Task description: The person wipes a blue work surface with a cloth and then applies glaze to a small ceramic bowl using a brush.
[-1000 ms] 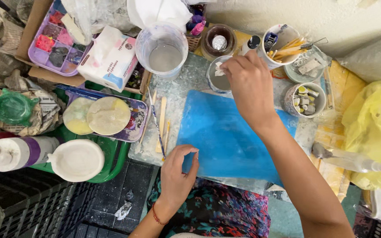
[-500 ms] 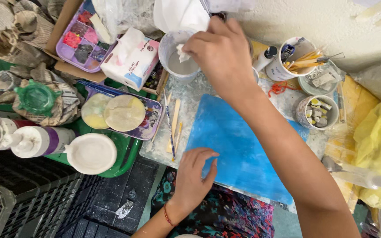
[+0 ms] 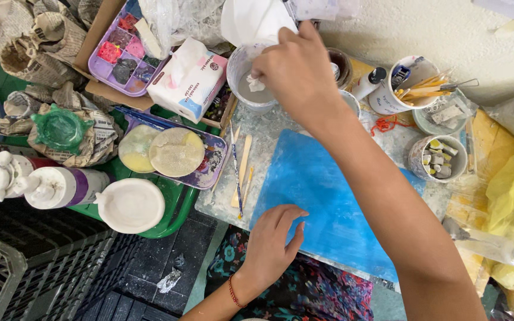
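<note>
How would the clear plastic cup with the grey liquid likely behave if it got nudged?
The clear plastic cup looks thin-walled, so it would probably flex under a squeeze. It is taller than wide and holds liquid, so a sideways push may slosh or tip it. The right hand dips a white scrap inside.

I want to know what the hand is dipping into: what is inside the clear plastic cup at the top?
The cup holds cloudy grey-white liquid. The right hand pinches a small white wad over it; whatever lies beneath the surface is hidden.
</note>
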